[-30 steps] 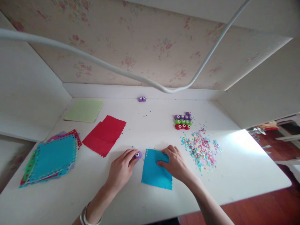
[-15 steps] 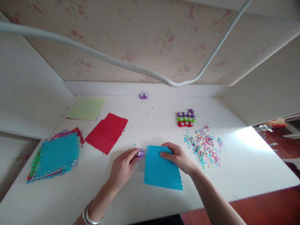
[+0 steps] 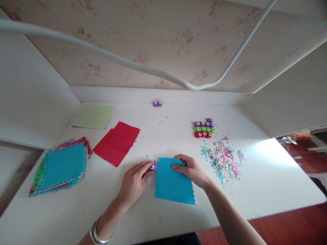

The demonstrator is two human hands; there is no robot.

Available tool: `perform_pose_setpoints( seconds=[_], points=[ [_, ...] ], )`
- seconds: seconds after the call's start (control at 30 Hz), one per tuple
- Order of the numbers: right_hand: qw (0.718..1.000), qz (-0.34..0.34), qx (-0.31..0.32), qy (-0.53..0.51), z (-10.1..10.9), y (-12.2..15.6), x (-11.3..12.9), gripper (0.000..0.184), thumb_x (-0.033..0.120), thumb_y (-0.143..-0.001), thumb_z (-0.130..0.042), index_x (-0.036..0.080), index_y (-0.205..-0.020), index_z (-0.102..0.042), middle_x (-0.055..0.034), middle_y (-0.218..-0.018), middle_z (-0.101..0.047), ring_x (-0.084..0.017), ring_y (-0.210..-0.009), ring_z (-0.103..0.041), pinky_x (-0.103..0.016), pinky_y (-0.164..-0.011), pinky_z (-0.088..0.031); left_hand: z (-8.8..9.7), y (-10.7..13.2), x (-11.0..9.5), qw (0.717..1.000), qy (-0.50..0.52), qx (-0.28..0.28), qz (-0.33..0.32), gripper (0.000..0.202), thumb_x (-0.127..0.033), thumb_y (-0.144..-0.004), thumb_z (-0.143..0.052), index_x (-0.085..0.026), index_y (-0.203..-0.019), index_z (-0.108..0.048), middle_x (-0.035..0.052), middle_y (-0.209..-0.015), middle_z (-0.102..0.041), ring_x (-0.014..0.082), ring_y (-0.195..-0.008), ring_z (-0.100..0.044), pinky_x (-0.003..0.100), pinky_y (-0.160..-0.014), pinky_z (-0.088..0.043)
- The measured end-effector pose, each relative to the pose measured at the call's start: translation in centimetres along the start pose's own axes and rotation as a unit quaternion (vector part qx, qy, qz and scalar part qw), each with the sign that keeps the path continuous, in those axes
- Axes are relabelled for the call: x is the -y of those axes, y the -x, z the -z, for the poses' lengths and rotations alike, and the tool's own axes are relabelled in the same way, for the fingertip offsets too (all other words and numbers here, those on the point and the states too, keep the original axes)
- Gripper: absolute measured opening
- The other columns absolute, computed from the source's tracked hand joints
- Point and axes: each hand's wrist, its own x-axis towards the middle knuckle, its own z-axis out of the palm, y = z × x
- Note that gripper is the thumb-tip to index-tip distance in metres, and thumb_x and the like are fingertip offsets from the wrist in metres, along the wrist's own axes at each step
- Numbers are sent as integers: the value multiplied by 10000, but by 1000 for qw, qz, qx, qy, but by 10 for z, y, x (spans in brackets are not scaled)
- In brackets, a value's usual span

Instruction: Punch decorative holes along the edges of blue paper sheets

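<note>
Between thumb and fingers, my left hand (image 3: 135,178) grips a small purple craft punch (image 3: 153,167) with a white eye-like button on top. My right hand (image 3: 190,170) pinches a blue paper sheet (image 3: 173,183) by its upper right part, thumb on top and fingers beneath. The sheet's left edge meets the punch, its far corner covering the punch's end. A few small holes run down from the sheet's upper left corner; its near edge is scalloped. Tiny punched-out bits lie just beyond the punch.
Left of my hands lie red sheets (image 3: 116,143), a pile of punched sheets (image 3: 61,168) and pale green paper (image 3: 94,116). To the right are rows of coloured punches (image 3: 203,128) and scattered confetti (image 3: 224,158). Two purple punches (image 3: 157,103) stand by the back wall.
My right hand has shifted the blue sheet slightly left, so its edge now reaches into the purple punch. My left hand stays nearly in place with the punch.
</note>
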Motion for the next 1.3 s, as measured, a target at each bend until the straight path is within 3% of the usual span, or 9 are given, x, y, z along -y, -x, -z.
perform_pose_setpoints(
  seconds=[0.23,0.4,0.57,0.67,0.73,0.8,1.03,1.3],
  points=[
    [994,31,-14,105,0,-4,6,292,422,-815,-668,203,-1007,-667,-25,-891,-688,-191,-769,-638,-261,-605,-489,1,-1,-1,1000,-15,-1,-16,279,-294,-956,-555,-245,-1221,-626,51,-1155,-708,197,-1042,-677,329,-910,-570],
    [966,75,-31,245,0,-5,12,275,360,-821,-645,250,-1070,-683,0,-922,-705,-189,-803,-635,-276,-675,-491,1,-1,-2,999,-40,-2,-23,296,-343,-952,-558,-242,-1219,-635,56,-1138,-710,203,-1018,-685,322,-887,-577],
    [950,111,-50,287,-5,-4,7,303,363,-845,-639,252,-1127,-658,-21,-1051,-708,-211,-905,-657,-325,-813,-518,0,-1,-1,998,-52,9,-27,278,-366,-946,-567,-237,-1176,-655,61,-1121,-709,207,-1003,-683,329,-883,-573],
    [904,185,-103,372,-9,2,4,397,387,-866,-640,258,-1241,-614,-76,-1250,-635,-281,-1128,-579,-430,-972,-465,0,1,-1,998,-48,18,-27,273,-344,-946,-572,-237,-1186,-647,62,-1132,-701,208,-1018,-673,335,-891,-569],
    [856,228,-135,444,-13,8,0,439,402,-873,-640,286,-1293,-589,-85,-1376,-553,-346,-1273,-458,-545,-1068,-355,1,1,-1,999,-45,16,-20,285,-330,-945,-576,-239,-1208,-634,63,-1153,-692,209,-1042,-664,339,-911,-564],
    [826,251,-143,483,-19,14,-6,452,405,-880,-634,317,-1319,-572,-71,-1437,-502,-373,-1340,-379,-611,-1108,-259,2,2,-1,999,-42,12,-15,305,-331,-942,-579,-241,-1231,-619,67,-1172,-683,213,-1061,-658,347,-932,-561],
    [815,286,-122,488,-39,18,-32,405,316,-931,-565,297,-1335,-559,-73,-1413,-546,-314,-1317,-463,-606,-1143,-218,3,5,0,999,-26,25,-6,268,-259,-948,-572,-228,-1211,-612,76,-1116,-690,201,-1016,-662,343,-919,-560],
    [820,275,-111,489,-36,15,-31,420,307,-916,-582,299,-1335,-564,-59,-1423,-541,-316,-1314,-476,-614,-1151,-201,5,1,0,999,-13,42,2,281,-219,-925,-609,-225,-1205,-600,56,-1107,-684,184,-1010,-650,317,-919,-545]
  ],
)
